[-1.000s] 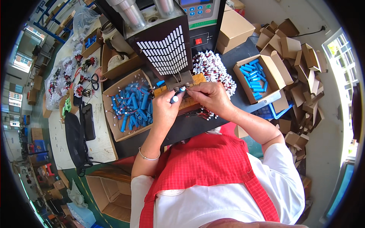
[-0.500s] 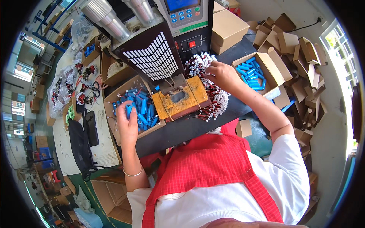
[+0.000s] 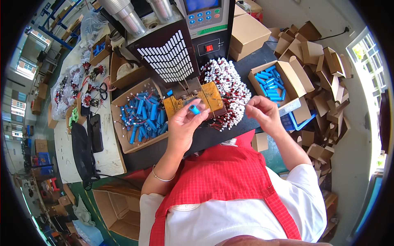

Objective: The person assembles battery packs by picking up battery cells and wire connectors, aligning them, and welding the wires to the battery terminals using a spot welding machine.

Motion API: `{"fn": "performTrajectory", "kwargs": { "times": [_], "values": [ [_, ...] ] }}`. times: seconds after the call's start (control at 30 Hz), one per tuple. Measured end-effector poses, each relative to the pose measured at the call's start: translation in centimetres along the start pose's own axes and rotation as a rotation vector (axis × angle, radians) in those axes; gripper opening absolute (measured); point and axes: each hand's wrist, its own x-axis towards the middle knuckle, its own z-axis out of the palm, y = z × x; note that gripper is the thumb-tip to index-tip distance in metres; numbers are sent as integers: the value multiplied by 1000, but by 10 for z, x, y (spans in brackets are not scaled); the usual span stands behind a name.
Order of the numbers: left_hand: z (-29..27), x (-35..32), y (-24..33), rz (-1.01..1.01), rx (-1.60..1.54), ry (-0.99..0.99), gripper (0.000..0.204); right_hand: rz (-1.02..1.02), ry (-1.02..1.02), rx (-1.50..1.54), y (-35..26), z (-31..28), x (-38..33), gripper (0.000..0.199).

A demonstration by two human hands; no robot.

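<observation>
My left hand is closed around a blue cylindrical battery cell, its end tilted up, in front of the yellow-topped block under the spot-welding machine. To the right, my right hand pinches what looks like a thin connector wire; its far end blends into the pile of red-and-black wires with white connectors. Left of the block, a cardboard box holds many blue cells, some with wires attached.
Another open carton of blue cells stands at the right of the black bench, by a heap of small empty boxes. A closed carton sits behind. On the white table at left lie a phone, scissors and wire bundles.
My left hand has moved right from the box of cells to the front of the block, carrying a cell. My right hand has drawn back toward me from the wire pile.
</observation>
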Motion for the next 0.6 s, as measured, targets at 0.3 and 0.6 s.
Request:
{"fn": "performTrajectory", "kwargs": {
  "times": [0.3, 0.6],
  "values": [
    [-1, -2, -12, 52, 33, -40, 24, -163, -185, -256, 9, 23, -3, 26],
    [-11, 7, 2, 364, 642, 60, 29, 5, -125, -138, -4, 57, 36, 16]
  ]
}}
